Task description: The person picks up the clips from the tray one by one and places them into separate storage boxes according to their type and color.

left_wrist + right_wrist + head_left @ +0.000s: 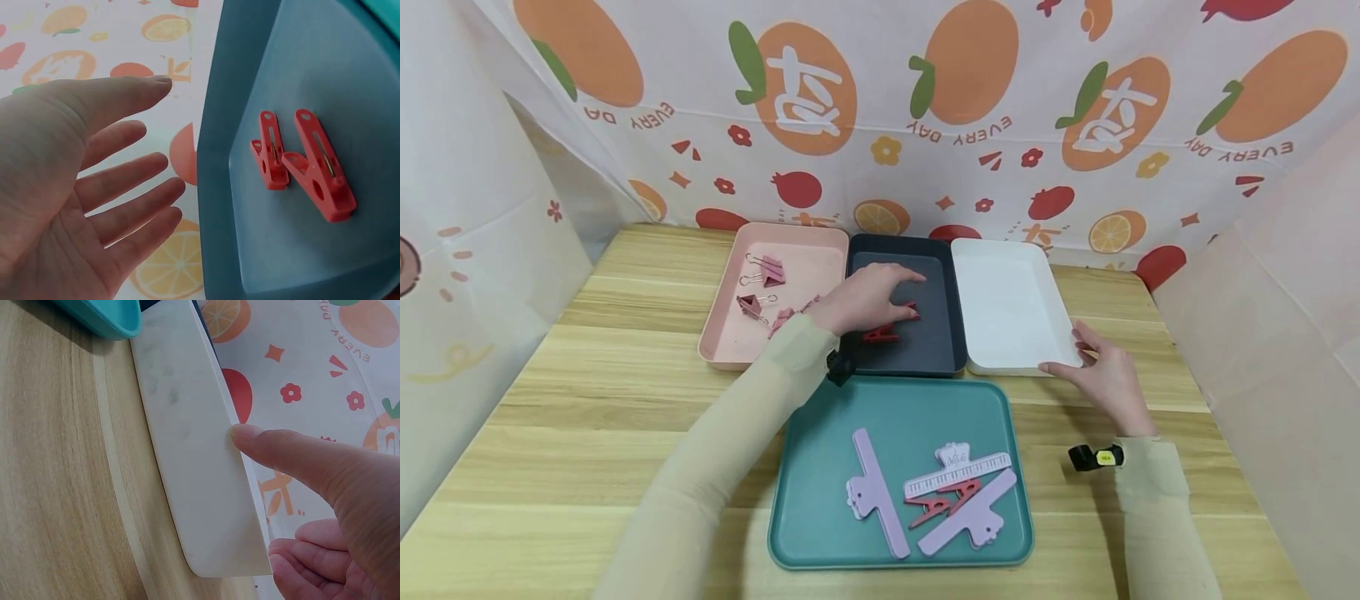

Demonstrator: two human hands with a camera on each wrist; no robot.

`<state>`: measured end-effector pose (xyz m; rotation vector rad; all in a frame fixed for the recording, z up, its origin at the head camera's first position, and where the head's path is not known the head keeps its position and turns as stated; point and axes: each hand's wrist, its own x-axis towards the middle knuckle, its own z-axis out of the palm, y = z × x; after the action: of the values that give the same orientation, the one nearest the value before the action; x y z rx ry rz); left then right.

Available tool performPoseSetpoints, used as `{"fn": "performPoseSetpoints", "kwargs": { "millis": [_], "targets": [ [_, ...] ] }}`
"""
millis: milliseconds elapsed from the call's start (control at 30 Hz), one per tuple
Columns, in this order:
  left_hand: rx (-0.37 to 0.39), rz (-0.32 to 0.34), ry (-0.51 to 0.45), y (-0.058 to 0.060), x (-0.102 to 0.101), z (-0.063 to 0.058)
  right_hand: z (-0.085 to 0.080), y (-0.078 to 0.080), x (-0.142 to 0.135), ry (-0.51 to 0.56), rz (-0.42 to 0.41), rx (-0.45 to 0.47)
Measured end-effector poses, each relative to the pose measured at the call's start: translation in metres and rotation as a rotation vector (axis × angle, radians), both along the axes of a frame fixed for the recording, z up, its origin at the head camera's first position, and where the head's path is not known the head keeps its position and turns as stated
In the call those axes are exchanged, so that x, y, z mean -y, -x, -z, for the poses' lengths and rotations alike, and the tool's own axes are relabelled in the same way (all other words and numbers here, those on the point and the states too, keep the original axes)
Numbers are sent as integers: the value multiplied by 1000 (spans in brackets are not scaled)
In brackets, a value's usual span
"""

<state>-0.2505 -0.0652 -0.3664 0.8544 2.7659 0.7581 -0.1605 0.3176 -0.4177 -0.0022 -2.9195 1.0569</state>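
My left hand (868, 297) hovers over the dark blue tray (940, 333), its fingers spread and holding nothing. Below it in that tray lie two red clothespins (325, 169), partly covered by the hand in the head view. At the near right corner of the white tray (1011, 304), my right hand (1101, 371) holds the corner, thumb on the near rim and fingers along the right side. The right wrist view shows the thumb (281, 447) touching the rim. Nothing is visible inside the white tray.
In front, a teal tray (820, 417) carries two red clothespins (928, 507) and three lilac long-jawed clips (876, 492). A pink tray (820, 250) at the left holds several pink binder clips (766, 271). Fruit-print cloth (887, 167) hangs behind the wooden table (587, 417).
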Motion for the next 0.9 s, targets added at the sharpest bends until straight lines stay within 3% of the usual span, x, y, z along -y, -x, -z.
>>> {"fn": "performPoseSetpoints", "kwargs": {
  "millis": [400,900],
  "targets": [
    [-47,61,-70,-21,2,-3,-2,0,1,-1,11,21],
    [-101,154,-74,-59,3,-2,-1,0,0,-4,7,11]
  ]
}}
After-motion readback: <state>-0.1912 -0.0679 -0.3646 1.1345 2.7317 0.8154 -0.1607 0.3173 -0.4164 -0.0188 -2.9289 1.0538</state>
